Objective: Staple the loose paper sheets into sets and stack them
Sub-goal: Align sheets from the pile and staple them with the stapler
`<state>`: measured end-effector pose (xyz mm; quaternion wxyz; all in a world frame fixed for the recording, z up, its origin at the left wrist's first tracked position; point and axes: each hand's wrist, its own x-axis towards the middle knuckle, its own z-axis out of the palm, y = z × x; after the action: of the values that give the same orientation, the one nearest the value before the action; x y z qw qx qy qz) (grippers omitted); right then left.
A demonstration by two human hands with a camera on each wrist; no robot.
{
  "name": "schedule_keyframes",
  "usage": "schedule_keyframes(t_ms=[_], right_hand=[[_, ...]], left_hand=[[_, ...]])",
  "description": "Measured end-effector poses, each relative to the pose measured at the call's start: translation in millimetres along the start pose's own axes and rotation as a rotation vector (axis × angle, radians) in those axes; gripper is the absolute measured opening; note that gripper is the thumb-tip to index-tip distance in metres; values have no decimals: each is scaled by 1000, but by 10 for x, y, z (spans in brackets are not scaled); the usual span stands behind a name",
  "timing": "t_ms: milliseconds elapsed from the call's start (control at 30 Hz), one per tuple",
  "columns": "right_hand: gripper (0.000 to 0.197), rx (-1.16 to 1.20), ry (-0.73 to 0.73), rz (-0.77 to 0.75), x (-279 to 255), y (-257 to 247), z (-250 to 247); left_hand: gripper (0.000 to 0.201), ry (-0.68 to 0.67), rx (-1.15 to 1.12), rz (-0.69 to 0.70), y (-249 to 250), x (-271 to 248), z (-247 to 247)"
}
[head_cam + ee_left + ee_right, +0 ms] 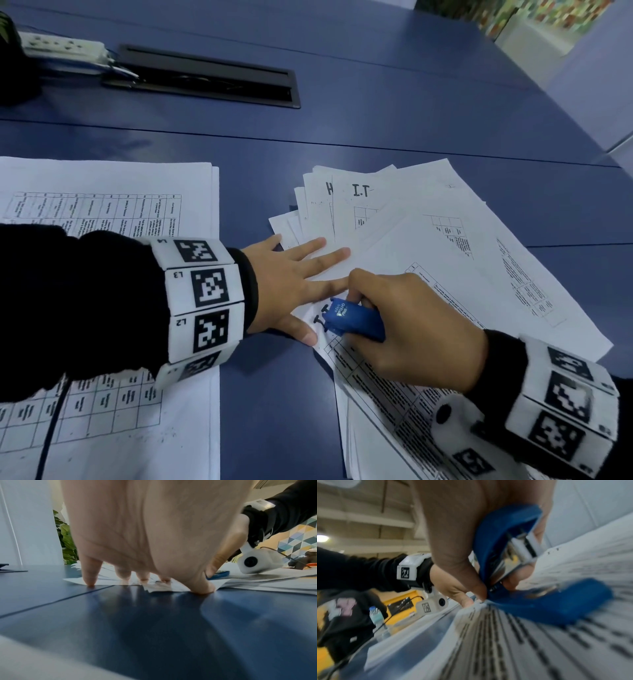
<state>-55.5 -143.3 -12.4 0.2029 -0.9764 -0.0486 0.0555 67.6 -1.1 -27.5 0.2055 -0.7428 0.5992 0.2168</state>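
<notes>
With the left hand (291, 284) splayed flat at nine o'clock of the stapler (354, 320) gripped in the right hand (411, 325), the sheets (394, 359) could slip and staple crooked.

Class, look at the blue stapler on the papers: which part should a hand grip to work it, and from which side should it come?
Grip the stapler round its rear body from the right, as the right hand does. Its mouth points left over the sheet corner, so that end must stay free; the left hand presses there.
</notes>
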Motion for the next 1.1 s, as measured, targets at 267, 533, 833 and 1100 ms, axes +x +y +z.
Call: schedule_keyframes(t_ms=[267,533,833,1100], right_hand=[[19,70,-12,63,69,-13,0],[20,-80,-59,-90,55,-84,-54],[33,-186,-61,-150,16,-114,-11],[23,206,49,181,63,-3,27]], left_hand=[[85,-56,-4,22,-21,6,-54],[80,-18,-71,29,-41,15,14],[78,11,-60,15,-17,25,55],[76,22,13,4,-5,31,72]])
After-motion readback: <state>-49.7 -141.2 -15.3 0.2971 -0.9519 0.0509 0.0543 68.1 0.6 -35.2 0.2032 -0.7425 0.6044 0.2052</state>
